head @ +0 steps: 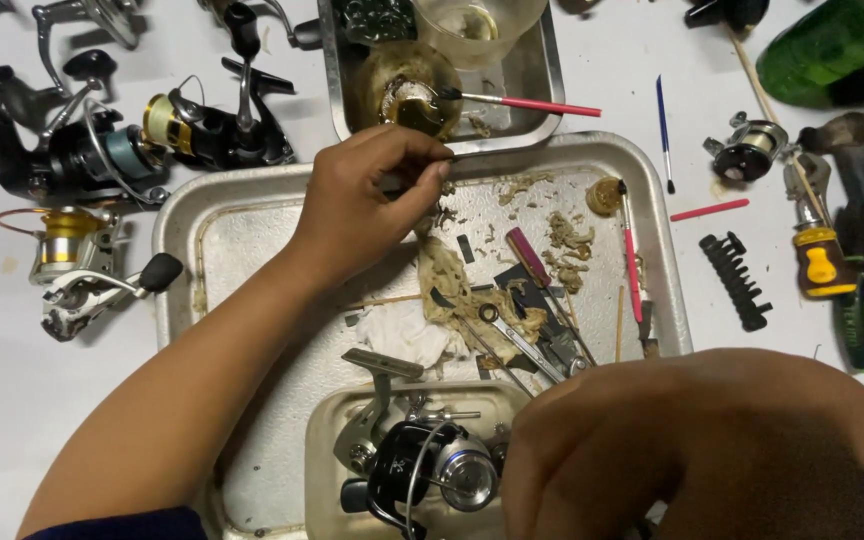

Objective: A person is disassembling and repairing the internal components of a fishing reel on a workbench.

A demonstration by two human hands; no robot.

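My left hand (367, 195) reaches over the large metal tray (222, 230) and pinches a thin dark tool (467, 155) near the tray's far rim. My right hand (692, 450) is close to the camera at the lower right, fingers curled; what it holds is hidden. Just left of it a black and silver spinning reel (422, 470) lies in a small shallow dish (327, 430) at the tray's near end. Greasy rags, small parts, a maroon-handled screwdriver (530, 258) and a red-handled brush (631, 262) litter the tray's middle.
Several fishing reels (102, 150) lie on the white table at the left. A smaller metal tray (542, 90) behind holds a greasy jar and a red brush. At the right are a small round reel (749, 150), a black bit holder (737, 280), screwdrivers, pliers and a green bottle (832, 45).
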